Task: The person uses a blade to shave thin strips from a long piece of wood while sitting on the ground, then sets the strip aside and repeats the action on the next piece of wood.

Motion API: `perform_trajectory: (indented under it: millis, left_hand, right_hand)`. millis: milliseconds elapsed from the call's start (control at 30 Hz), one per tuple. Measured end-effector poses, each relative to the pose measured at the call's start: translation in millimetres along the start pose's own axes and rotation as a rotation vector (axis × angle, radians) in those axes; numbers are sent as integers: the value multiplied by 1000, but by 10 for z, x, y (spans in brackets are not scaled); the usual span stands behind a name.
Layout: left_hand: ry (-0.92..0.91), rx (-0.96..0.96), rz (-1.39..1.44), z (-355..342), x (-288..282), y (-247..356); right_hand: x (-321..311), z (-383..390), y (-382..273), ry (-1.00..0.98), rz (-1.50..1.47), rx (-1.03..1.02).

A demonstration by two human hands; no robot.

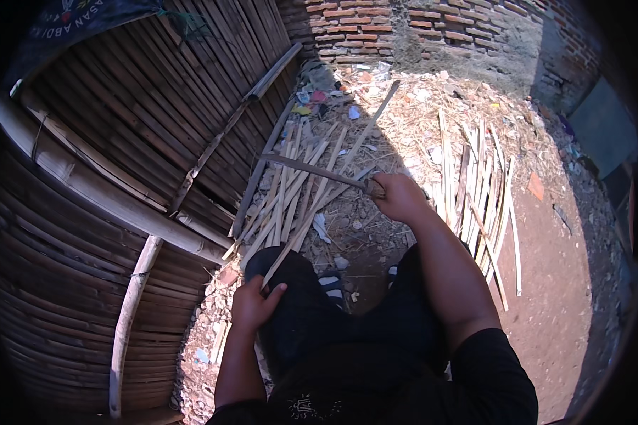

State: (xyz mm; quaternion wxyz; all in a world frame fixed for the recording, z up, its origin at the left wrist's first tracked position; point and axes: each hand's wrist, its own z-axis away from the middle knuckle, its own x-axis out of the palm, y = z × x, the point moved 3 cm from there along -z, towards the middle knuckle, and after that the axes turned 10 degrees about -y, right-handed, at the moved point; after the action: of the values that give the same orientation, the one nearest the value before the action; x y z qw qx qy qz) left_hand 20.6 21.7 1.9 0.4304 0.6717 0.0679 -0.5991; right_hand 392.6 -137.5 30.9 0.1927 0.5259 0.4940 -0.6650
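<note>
My left hand, low beside my left knee, is closed around the near end of a long bamboo strip. The strip slants up and away to the right, its far end dark. In my right hand is the wooden handle of a machete. Its long blade points left and crosses the strip in the picture; whether the two touch I cannot tell. Under the blade lies a loose pile of split bamboo strips, close in front of my left knee.
A second heap of bamboo strips lies right of my right arm. A bamboo wall with poles stands close on the left, a brick wall at the back. Straw, rubble and litter cover the ground, with a red shard at right.
</note>
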Motion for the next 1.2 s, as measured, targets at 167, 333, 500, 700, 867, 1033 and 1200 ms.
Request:
perform_trajectory:
  millis: [167, 333, 500, 700, 867, 1033, 1200]
  left_hand:
    - [-10, 16, -11, -3, -8, 43]
    - [8, 22, -1, 18, 3, 17]
    - [20, 27, -2, 5, 9, -18]
    - [17, 16, -8, 5, 11, -35]
    - [19, 4, 25, 7, 22, -21]
    - [30, 34, 1, 10, 17, 7]
    - [14, 21, 4, -2, 22, 0]
  right_hand:
    - [-154, 45, 166, 129, -145, 141]
    - [32, 71, -80, 37, -15, -116]
    - [306, 127, -475, -145, 139, -367]
    - [254, 137, -505, -196, 161, -376]
    - [-11, 34, 4, 90, -32, -47]
    - [-137, 44, 149, 142, -156, 109]
    - [21, 52, -55, 88, -41, -136]
